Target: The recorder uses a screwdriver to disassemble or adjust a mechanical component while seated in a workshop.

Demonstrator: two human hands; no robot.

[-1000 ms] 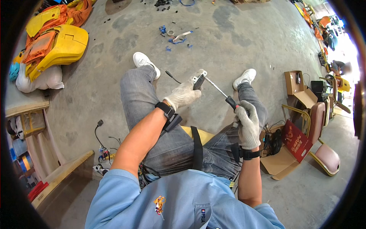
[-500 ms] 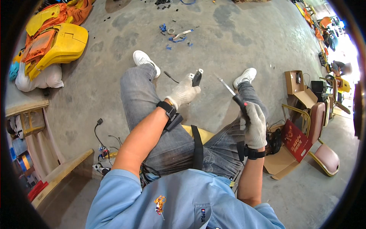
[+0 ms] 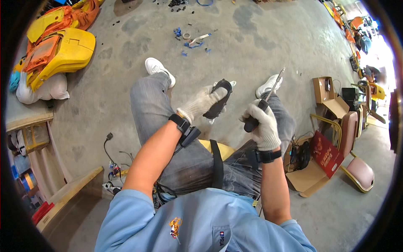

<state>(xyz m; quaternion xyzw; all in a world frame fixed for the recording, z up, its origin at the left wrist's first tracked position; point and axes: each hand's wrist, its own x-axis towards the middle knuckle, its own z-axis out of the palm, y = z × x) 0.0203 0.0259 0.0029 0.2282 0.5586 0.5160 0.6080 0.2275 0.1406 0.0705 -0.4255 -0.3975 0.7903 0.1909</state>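
Between my knees, above the floor, my left hand (image 3: 200,103) in a white knit glove holds a long black oval part (image 3: 218,105) with pale metal tabs at its ends. Its broad side shows, and my thumb lies across it. To the right, my gloved right hand (image 3: 266,128) is closed round the black handle of a screwdriver (image 3: 275,87). The metal shaft slants up and to the right, its tip over my right shoe. The screwdriver and the black part are apart.
An open cardboard box (image 3: 308,183) with black items stands right, beside a pink padded chair (image 3: 362,171). Yellow and orange plastic shells (image 3: 75,48) are piled at far left. Blue scraps and a tape roll (image 3: 186,36) lie ahead. Loose cables (image 3: 110,153) lie near my left arm.
My left hand has turned the black part from edge-on to broadside. My right hand has moved left and upward, swinging the screwdriver tip from upper left to upper right.
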